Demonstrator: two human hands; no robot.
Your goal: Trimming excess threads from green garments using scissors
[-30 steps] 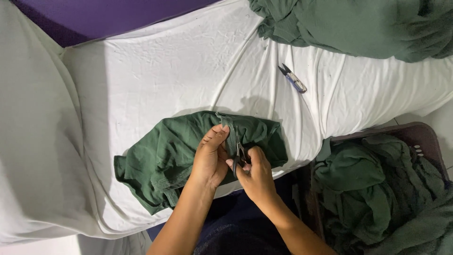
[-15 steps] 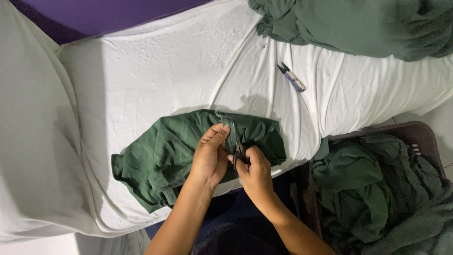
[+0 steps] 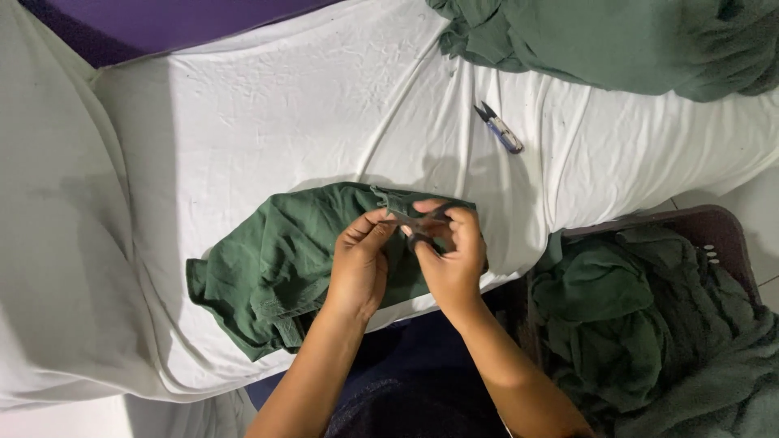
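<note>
Compared with half a second earlier, both hands have lifted slightly off the cloth and now pinch a raised edge of it between them; the garment itself lies where it did.

Head view, counts. One dark green garment [image 3: 280, 259] lies crumpled on the near edge of a white sheet [image 3: 268, 113] that covers the work surface. One thread snipper [image 3: 500, 128] with a pale handle rests on the sheet, well apart from the hands, toward the upper right. One heap of green cloth [image 3: 617, 40] sits at the far right corner of the sheet. One dark basket [image 3: 722, 231] stands beside the surface at lower right, and one further pile of green garments [image 3: 641, 324] fills it. Two hands are in view, both belonging to the wearer of the camera. A purple surface [image 3: 162, 20] shows beyond the sheet at the top.

Head view, hand pose. Left hand [image 3: 357, 264] reaches in from below, palm toward the cloth, fingers bent, its fingertips gripping the upper edge of the garment. Right hand [image 3: 453, 259] faces it from the right, fingers curled, pinching the same edge together with a small dark tool [image 3: 418, 223]; the kind of tool cannot be told with certainty. The two hands almost meet at the fingertips, just above the garment's top hem. Both forearms rise from the lower edge over dark clothing.
</note>
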